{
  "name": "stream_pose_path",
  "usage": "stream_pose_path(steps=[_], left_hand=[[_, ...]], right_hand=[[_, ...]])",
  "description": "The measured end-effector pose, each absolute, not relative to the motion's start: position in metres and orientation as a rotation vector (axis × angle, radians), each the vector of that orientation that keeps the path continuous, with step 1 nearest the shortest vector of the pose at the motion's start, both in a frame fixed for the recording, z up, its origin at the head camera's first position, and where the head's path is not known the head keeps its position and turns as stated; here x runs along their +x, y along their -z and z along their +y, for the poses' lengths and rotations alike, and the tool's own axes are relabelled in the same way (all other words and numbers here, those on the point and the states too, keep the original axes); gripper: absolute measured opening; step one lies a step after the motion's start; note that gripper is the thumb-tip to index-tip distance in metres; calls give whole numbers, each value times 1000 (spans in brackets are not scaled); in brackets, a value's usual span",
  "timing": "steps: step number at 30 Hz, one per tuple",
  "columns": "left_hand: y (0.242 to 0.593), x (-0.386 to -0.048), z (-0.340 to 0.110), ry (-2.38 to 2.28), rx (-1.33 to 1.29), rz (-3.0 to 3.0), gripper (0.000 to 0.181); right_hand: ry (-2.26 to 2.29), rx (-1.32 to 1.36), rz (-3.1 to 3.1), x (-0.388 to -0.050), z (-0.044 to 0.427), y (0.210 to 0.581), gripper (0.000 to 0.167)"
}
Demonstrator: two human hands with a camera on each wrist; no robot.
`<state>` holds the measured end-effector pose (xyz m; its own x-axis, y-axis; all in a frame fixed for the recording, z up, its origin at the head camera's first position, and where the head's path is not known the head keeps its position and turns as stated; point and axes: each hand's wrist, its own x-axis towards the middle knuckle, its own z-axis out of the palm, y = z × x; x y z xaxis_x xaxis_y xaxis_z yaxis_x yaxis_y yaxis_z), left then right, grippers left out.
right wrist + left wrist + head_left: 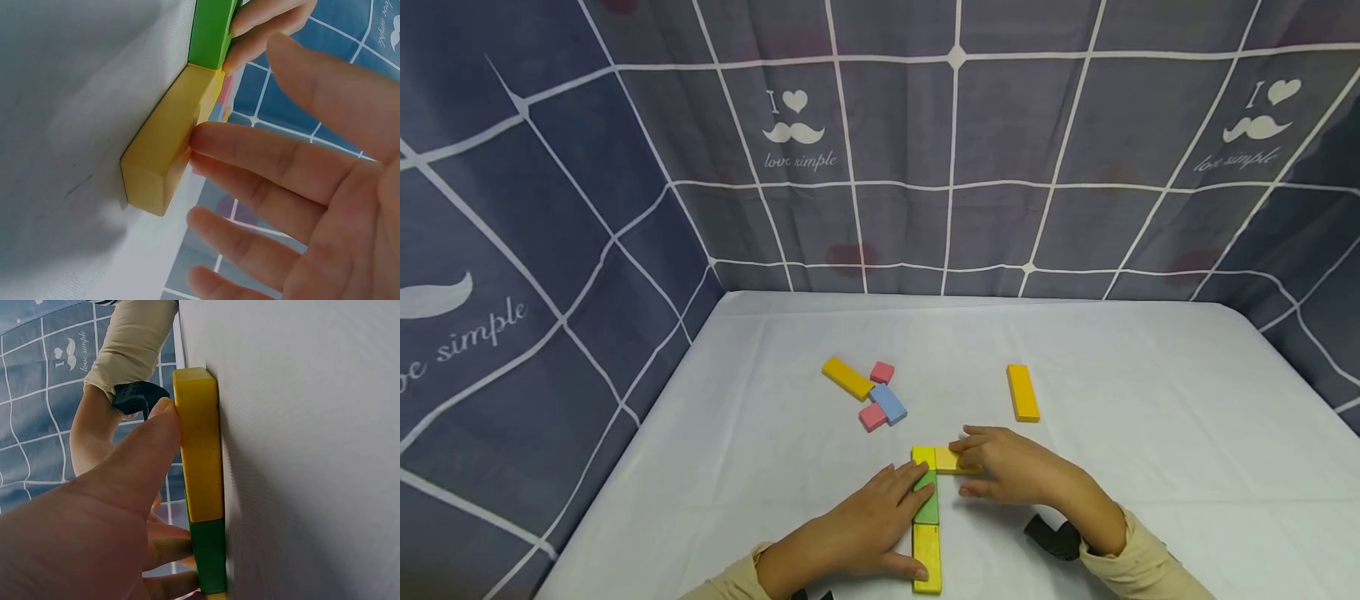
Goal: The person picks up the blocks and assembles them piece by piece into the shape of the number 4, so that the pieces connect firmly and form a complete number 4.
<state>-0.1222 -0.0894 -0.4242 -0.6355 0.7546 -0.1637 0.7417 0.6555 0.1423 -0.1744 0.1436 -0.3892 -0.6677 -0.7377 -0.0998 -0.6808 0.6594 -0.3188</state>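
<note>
Aligning a bent row of toy blocks, both hands on it.
We judge the step as squaring up: near yellow block (pixel 927 554), green piece (pixel 930 507) and corner yellow block (pixel 923 456) run away from the person; pale yellow block (pixel 945 460) branches right off the corner. Left hand (pixel 876 517) lies along the row, fingers extended, thumb apart and touching the near yellow block, fingertips at the green piece; we see no pinch. Right hand (pixel 1018 465) is spread, fingers nearly straight, a fingertip touching the pale yellow block, not gripping. Next move, we'd say, calls for light nudging, then lifting off without dragging. Blue block (pixel 889 404) and others lie beyond.
</note>
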Motion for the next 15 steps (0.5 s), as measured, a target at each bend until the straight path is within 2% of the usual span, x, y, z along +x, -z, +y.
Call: stream_pose_path(steps=[15], left_hand=[[424, -123, -89, -97, 1228, 2671, 91]], right_hand=[[400, -1167, 2633, -178, 146, 390, 38]])
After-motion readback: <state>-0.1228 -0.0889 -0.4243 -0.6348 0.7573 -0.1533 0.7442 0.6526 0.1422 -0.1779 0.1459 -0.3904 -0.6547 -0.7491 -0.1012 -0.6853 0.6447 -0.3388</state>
